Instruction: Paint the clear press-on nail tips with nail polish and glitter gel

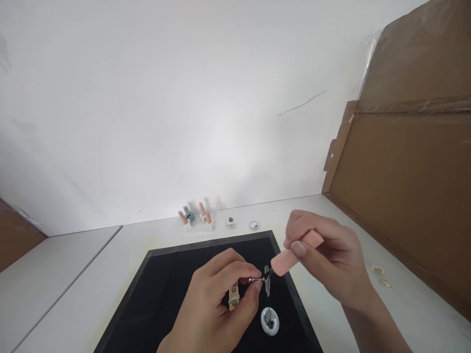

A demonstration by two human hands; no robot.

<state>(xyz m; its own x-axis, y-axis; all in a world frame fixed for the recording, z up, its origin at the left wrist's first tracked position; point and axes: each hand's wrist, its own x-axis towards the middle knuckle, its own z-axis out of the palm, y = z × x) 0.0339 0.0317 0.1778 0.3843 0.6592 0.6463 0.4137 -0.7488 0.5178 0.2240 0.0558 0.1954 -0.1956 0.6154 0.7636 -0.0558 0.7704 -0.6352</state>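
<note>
Head cam view, going left to right: low in the middle there's a black mat (162,294) on the white table (66,284). Left hand (213,304) sits over it, fingers pinched shut on a small metal holder (256,280) with a clear nail tip (267,280) on its end; a yellowish bit (234,297) pokes out under the thumb. A small shiny dish (270,321) lies on the mat just below. Right hand (327,260), centre-right, is closed around a pink brush handle (296,253), its tip touching the nail tip. Polish bottles (195,216) line the wall behind; cardboard (408,196) fills the right edge.
</note>
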